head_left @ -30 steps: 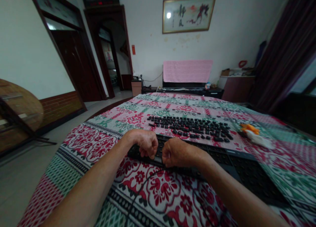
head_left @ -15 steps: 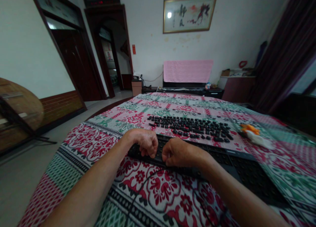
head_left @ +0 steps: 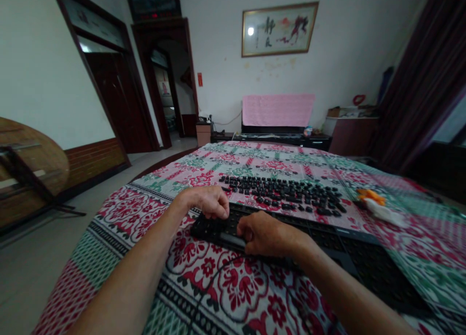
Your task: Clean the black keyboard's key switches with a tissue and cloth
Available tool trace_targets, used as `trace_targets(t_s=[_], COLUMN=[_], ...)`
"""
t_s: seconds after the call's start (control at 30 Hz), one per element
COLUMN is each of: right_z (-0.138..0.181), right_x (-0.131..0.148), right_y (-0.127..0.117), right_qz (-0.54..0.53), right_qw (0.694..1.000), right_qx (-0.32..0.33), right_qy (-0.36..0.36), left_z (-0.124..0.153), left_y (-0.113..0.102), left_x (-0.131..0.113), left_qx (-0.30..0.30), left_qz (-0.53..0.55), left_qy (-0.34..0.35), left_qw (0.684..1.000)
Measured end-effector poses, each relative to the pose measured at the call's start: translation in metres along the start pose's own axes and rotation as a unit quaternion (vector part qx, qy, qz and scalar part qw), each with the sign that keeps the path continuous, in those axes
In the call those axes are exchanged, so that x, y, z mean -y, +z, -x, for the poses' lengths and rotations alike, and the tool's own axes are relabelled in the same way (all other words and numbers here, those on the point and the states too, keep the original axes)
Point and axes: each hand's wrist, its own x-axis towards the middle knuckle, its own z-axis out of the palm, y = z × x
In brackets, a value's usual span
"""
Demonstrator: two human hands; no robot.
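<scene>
A black keyboard point(head_left: 357, 262) with most of its keycaps off lies slantwise across the table in front of me. My left hand point(head_left: 214, 202) is over its far left part, fingers curled and pressed together. Whatever those fingertips may hold is hidden. Just to the right, my right hand point(head_left: 260, 233) rests low against the keyboard with thumb and forefinger pinched. I cannot make out what is in that pinch. Beyond both hands, many loose black keycaps point(head_left: 287, 194) are spread in rough rows on the cloth.
A patterned red, green and white tablecloth point(head_left: 207, 269) covers the table. A dark cable point(head_left: 209, 284) runs from the keyboard toward me. An orange and white cloth-like item point(head_left: 382, 206) lies at the right. Farther back stands a low cabinet point(head_left: 316, 143) with a pink cover point(head_left: 278, 110).
My left hand has lifted slightly up and left, away from the keyboard's near edge, uncovering a pale bar there. My right hand stays almost in place. The view has tilted slightly.
</scene>
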Motion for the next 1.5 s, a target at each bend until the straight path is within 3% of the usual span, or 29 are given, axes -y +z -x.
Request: trace_targets(t_s=[0.23,0.37,0.8,1.17,1.33,1.5], right_z=[0.0,0.0,0.0,0.0,-0.001,-0.002], right_x=[-0.003,-0.005,0.003,0.007,0.007,0.011], right_y=[-0.004,-0.008,-0.007,-0.004,-0.001,-0.002], right_qz=[-0.017,-0.043,-0.034,0.011,0.015,0.065], right_qw=[0.999,0.997,0.999,1.0,1.0,0.996], right_qx=[0.041,0.068,0.025,-0.01,-0.015,-0.018], right_qy=[0.003,-0.003,0.013,-0.009,0.004,-0.05], left_z=[-0.006,-0.008,-0.012,-0.021,-0.02,-0.021], left_y=[-0.011,-0.009,-0.008,-0.004,-0.003,-0.005], left_x=[0.025,0.024,0.032,0.046,0.041,0.041], left_qx=[-0.112,-0.12,-0.172,-0.125,-0.168,-0.239], left_qz=[-0.028,-0.016,0.035,0.036,0.056,0.059], left_qy=[-0.026,-0.043,-0.065,-0.08,-0.081,-0.085], left_qw=[0.993,0.992,0.982,0.988,0.981,0.966])
